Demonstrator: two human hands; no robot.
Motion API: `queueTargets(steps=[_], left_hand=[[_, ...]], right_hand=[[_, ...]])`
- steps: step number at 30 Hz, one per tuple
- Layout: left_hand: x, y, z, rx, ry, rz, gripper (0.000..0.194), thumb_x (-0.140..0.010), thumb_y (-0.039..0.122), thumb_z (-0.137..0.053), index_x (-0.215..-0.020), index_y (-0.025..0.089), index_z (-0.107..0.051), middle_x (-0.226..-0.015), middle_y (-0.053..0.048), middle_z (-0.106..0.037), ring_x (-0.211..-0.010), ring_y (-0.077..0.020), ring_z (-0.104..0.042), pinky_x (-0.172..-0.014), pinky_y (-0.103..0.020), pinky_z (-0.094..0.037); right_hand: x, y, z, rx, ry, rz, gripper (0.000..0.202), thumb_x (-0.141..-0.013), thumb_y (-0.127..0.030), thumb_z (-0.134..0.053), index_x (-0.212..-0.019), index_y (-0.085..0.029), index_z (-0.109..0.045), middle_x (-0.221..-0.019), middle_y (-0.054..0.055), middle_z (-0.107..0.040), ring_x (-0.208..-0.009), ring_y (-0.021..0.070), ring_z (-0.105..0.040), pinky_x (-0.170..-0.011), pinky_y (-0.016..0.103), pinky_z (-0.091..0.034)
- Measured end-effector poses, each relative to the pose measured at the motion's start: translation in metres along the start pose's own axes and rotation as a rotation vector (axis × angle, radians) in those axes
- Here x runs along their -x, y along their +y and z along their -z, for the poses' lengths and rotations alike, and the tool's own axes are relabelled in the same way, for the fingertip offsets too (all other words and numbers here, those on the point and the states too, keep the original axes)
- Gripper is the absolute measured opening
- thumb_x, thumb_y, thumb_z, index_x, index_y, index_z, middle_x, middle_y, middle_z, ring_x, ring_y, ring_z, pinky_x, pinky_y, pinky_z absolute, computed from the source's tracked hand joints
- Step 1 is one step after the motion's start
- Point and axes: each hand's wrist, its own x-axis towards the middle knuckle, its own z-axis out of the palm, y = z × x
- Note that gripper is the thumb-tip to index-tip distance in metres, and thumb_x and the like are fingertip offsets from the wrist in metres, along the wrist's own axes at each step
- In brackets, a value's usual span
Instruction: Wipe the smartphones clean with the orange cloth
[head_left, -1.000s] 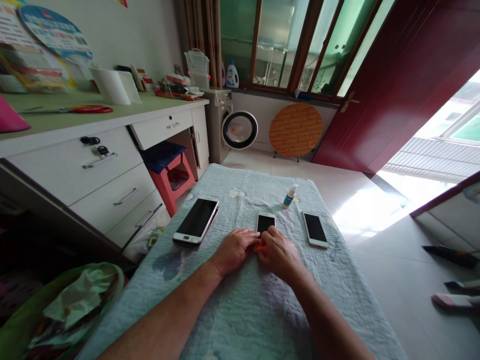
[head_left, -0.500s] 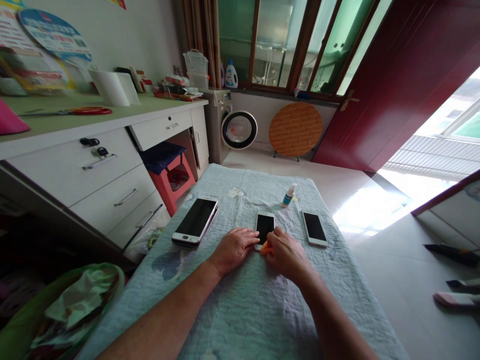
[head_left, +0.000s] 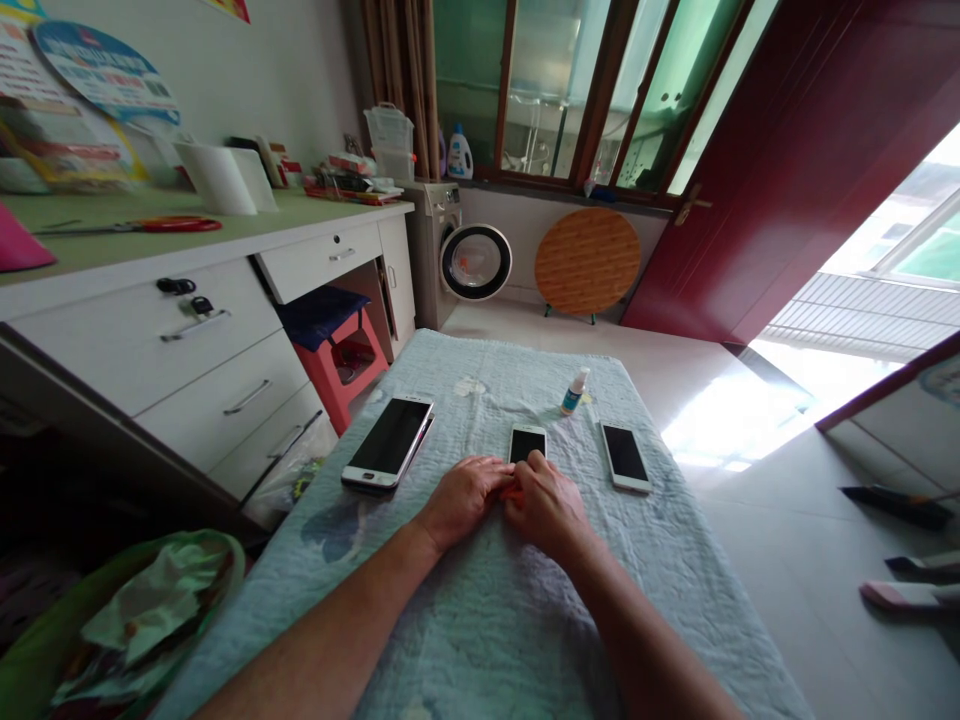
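A white smartphone point(head_left: 528, 443) with a dark screen lies face up on the light blue quilted cloth, its lower part hidden by my hands. My left hand point(head_left: 466, 497) rests at the phone's left edge, fingers stretched out and touching it. Bunched in my right hand point(head_left: 550, 503) is an orange cloth point(head_left: 512, 493), pressed against the phone's lower end; only a bit of it shows. To the right lies another white smartphone point(head_left: 625, 457). A larger white phone point(head_left: 390, 440) lies at the left on top of another dark device. Behind them stands a small spray bottle point(head_left: 574, 391).
The quilted cloth point(head_left: 480, 630) covers the table under my arms. Left are white drawers point(head_left: 217, 340), a red stool point(head_left: 341, 360) and a green bin point(head_left: 232, 570). Farther back are a washing machine point(head_left: 427, 230) with its door open and a round wooden board point(head_left: 587, 260).
My right hand has slid left and slightly toward me with the orange cloth, across the phone's lower end, up against my left fingers. My left hand stays at the phone's edge.
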Motion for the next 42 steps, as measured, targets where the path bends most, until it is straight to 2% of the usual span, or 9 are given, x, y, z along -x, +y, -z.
queueTargets(steps=[13,19,23,30,36,42], left_hand=[[0.001,-0.006,-0.001,-0.064,0.0,-0.023,0.027,-0.09,0.016,-0.057,-0.111,0.026,-0.071,-0.125,-0.001,-0.066,-0.118,-0.0208,-0.059,-0.106,-0.04,-0.042],[0.001,-0.005,-0.002,-0.062,0.001,-0.008,0.025,-0.089,0.017,-0.059,-0.11,0.025,-0.071,-0.126,-0.001,-0.066,-0.118,-0.021,-0.059,-0.106,-0.04,-0.043],[0.001,-0.006,-0.002,-0.067,-0.008,-0.014,0.028,-0.088,0.014,-0.059,-0.111,0.026,-0.07,-0.126,0.0,-0.065,-0.119,-0.0209,-0.058,-0.106,-0.041,-0.042],[0.0,-0.004,-0.001,-0.031,-0.002,0.001,0.03,-0.09,0.017,-0.056,-0.114,0.027,-0.069,-0.125,-0.001,-0.066,-0.118,-0.02,-0.059,-0.107,-0.04,-0.041],[-0.001,-0.002,0.0,0.011,-0.001,-0.009,0.033,-0.09,0.017,-0.055,-0.119,0.028,-0.066,-0.123,0.0,-0.067,-0.118,-0.0199,-0.058,-0.108,-0.038,-0.04],[0.0,0.001,0.002,0.008,-0.006,-0.009,0.034,-0.09,0.017,-0.055,-0.12,0.028,-0.066,-0.122,0.0,-0.068,-0.118,-0.0209,-0.058,-0.109,-0.037,-0.039]], right_hand=[[0.01,0.018,0.021,-0.031,-0.08,-0.059,0.007,-0.078,-0.023,-0.056,-0.085,-0.02,-0.058,-0.092,0.003,-0.054,-0.077,0.0138,-0.052,-0.057,0.025,-0.025],[0.011,0.018,0.029,-0.039,-0.135,-0.068,0.009,-0.083,-0.022,-0.052,-0.086,-0.019,-0.06,-0.093,0.004,-0.055,-0.076,0.0127,-0.053,-0.057,0.024,-0.026],[0.01,0.016,0.026,-0.007,-0.12,-0.056,0.009,-0.08,-0.021,-0.054,-0.087,-0.019,-0.059,-0.093,0.004,-0.054,-0.077,0.0131,-0.052,-0.058,0.025,-0.027],[0.005,0.01,0.012,0.028,-0.045,-0.019,0.008,-0.081,-0.025,-0.054,-0.086,-0.02,-0.057,-0.091,0.003,-0.053,-0.077,0.0141,-0.053,-0.058,0.027,-0.027],[0.0,-0.002,0.011,0.054,-0.061,0.006,0.012,-0.082,-0.027,-0.055,-0.091,-0.02,-0.058,-0.096,0.004,-0.053,-0.085,0.0169,-0.054,-0.061,0.028,-0.032],[-0.001,-0.003,0.01,0.041,-0.043,0.022,0.011,-0.081,-0.027,-0.055,-0.089,-0.02,-0.057,-0.094,0.003,-0.053,-0.082,0.0171,-0.053,-0.061,0.028,-0.031]])
